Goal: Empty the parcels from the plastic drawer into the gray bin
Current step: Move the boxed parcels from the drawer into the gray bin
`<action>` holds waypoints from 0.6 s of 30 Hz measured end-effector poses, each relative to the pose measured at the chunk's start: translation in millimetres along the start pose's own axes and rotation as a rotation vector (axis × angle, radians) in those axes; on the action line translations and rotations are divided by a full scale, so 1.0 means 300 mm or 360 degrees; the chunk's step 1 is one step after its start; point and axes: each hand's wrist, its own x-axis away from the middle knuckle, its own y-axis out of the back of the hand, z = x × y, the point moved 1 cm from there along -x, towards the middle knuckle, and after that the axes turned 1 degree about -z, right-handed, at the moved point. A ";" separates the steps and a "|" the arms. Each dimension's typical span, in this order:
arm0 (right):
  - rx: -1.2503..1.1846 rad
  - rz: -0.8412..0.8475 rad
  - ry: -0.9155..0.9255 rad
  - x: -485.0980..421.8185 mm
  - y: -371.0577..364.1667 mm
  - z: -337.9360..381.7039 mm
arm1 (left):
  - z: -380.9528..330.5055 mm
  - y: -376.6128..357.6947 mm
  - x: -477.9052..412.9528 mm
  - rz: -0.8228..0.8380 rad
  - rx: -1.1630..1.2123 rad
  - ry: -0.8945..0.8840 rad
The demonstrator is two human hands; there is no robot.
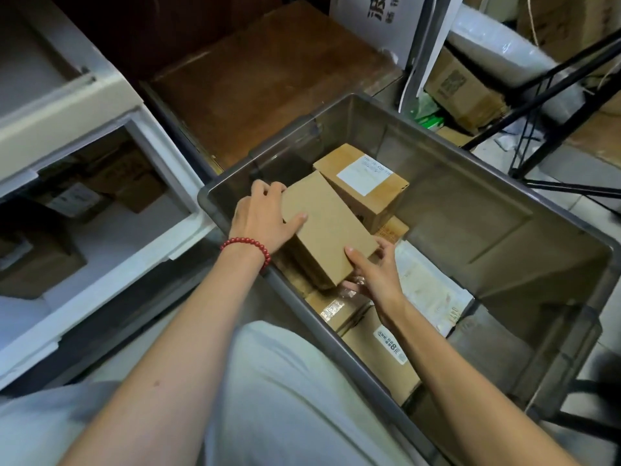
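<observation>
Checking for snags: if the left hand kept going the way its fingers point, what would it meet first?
Probably the labelled brown cardboard box lying in the gray plastic bin, just beyond the left hand; depth is uncertain.

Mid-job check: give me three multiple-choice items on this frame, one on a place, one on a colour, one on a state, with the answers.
1. Where is the plain box held?
A. over the gray bin
B. inside the drawer
C. on the floor

2. What colour is the bracelet on the left wrist?
A. blue
B. red
C. green

3. What is the state of the drawer?
A. shut
B. open and bare
C. open, parcels inside

Answers:
1. A, the left hand and right hand grip the box above the parcels in the bin.
2. B, the beads are red.
3. C, brown boxes show in its open compartment.
</observation>
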 end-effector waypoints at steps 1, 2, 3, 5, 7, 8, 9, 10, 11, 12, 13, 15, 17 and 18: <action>0.0059 0.0045 0.0031 -0.002 -0.016 -0.005 | 0.004 -0.005 -0.002 -0.0024 -0.0073 0.0004; 0.0102 0.0078 0.0055 -0.001 -0.031 -0.010 | 0.010 -0.012 -0.002 -0.0046 -0.0198 -0.0002; 0.0142 0.0095 0.0069 -0.004 -0.045 -0.018 | 0.017 -0.017 -0.001 -0.0061 -0.0335 -0.0006; 0.0247 0.0079 0.0120 -0.003 -0.070 -0.021 | 0.029 -0.022 0.002 -0.0061 -0.0520 0.0021; 0.0438 0.0065 0.0231 -0.006 -0.095 -0.019 | 0.036 -0.025 -0.002 0.0007 -0.0676 0.0066; 0.0583 0.0066 0.0303 -0.014 -0.110 -0.019 | 0.037 -0.028 -0.002 0.0048 -0.0752 0.0081; 0.0744 0.0075 0.0363 -0.022 -0.125 -0.018 | 0.034 -0.032 0.000 0.0066 -0.0795 0.0089; 0.0900 0.0088 0.0390 -0.030 -0.140 -0.014 | 0.030 -0.035 0.004 0.0046 -0.0805 0.0087; 0.1036 0.0101 0.0381 -0.040 -0.155 -0.010 | 0.025 -0.036 0.007 -0.0008 -0.0788 0.0079; 0.1178 0.0117 0.0340 -0.052 -0.165 -0.004 | 0.023 -0.035 0.011 -0.0086 -0.0746 0.0064; 0.1335 0.0137 0.0289 -0.061 -0.169 0.003 | 0.022 -0.032 0.019 -0.0172 -0.0687 0.0048; 0.1635 0.0192 0.0237 -0.061 -0.165 0.036 | 0.033 -0.014 0.036 -0.0323 -0.0550 0.0023; 0.1847 0.0207 0.0274 -0.058 -0.155 0.070 | 0.053 0.010 0.051 -0.0383 -0.0453 0.0025; 0.1925 0.0202 0.0309 -0.057 -0.155 0.084 | 0.066 0.023 0.064 -0.0392 -0.0430 0.0034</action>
